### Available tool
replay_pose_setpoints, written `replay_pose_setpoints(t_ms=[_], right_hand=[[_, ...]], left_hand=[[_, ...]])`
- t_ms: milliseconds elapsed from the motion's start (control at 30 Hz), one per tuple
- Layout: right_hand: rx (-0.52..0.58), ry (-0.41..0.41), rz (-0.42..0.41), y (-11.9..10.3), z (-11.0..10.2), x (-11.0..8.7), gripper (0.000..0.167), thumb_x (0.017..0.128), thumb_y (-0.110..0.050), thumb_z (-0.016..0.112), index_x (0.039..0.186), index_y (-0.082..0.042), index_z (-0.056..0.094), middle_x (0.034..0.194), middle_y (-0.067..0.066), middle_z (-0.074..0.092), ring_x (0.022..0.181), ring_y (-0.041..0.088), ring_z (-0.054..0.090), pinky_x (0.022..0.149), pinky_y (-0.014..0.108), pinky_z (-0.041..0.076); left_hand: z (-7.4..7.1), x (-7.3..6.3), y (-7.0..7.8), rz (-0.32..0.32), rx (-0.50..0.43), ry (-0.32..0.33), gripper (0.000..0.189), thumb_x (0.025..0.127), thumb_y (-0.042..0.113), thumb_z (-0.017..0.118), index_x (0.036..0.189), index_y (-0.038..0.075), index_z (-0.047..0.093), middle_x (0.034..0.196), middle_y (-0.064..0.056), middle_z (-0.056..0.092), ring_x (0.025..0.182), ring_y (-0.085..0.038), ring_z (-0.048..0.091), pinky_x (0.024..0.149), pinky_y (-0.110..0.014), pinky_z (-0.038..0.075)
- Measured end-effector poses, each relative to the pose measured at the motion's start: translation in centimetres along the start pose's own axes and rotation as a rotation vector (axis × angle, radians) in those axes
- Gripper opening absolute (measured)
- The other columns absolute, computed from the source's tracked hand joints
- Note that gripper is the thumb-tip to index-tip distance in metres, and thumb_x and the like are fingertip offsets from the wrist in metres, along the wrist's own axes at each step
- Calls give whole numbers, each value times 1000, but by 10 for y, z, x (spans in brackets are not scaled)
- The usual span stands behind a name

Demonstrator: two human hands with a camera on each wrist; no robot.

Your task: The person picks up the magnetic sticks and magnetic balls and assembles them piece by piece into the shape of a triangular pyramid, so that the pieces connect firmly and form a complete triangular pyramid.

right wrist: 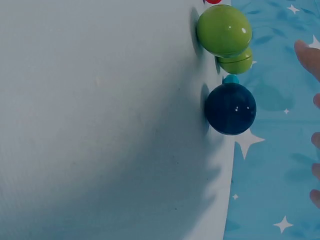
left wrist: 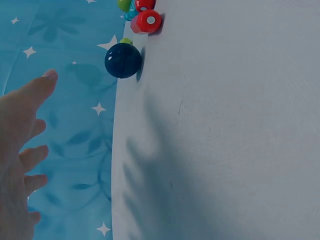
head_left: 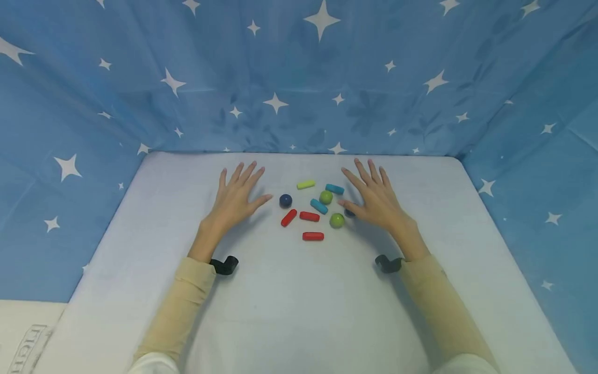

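My left hand [head_left: 233, 200] hovers over the table with its fingers spread, holding nothing. Just right of its thumb lies a dark blue ball [head_left: 285, 201], also seen in the left wrist view. On the other side my right hand [head_left: 376, 200] is spread too, nothing in its grasp, and its thumb partly hides a second dark blue ball [right wrist: 230, 109]. Two green balls [head_left: 337, 221] [head_left: 326, 197] sit left of that thumb. Between the hands lie several red sticks [head_left: 313, 236], two blue sticks [head_left: 319, 206] [head_left: 335, 189] and a yellow-green stick [head_left: 306, 184].
The white table [head_left: 299, 306] ends at the back and sides against a blue curtain [head_left: 299, 72] with white stars. Black wrist mounts [head_left: 226, 265] stick out inward from both sleeves. Both hands cast shadows on the tabletop.
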State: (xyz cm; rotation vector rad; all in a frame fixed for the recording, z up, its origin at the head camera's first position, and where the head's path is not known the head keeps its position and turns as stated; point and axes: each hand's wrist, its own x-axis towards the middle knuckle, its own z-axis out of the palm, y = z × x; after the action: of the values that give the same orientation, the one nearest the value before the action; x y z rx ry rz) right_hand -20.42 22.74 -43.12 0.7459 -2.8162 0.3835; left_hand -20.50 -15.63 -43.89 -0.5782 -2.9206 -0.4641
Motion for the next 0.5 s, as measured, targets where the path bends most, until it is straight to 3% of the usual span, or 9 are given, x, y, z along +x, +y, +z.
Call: replay_pose_setpoints(t_ms=[267,500], right_hand=[[81,-3,0,-2,2,0,73,93,-40,75,154,-10,47,164,25,32,154,48,22,121,69,21],[257,-6,-13,-3,9,3,51,92,-22,79,136,-3,62,144,23,54,136,42,46,112,62,41]], left_hand=[[-1,0,5,2,-92,-33,76,98,50,65,160,15,38,169,-12,29,157,-38,22,125,-67,6],[3,5,10,6,-352,-124,72,98,35,71,158,9,39,167,-15,31,155,-35,28,125,-55,27]])
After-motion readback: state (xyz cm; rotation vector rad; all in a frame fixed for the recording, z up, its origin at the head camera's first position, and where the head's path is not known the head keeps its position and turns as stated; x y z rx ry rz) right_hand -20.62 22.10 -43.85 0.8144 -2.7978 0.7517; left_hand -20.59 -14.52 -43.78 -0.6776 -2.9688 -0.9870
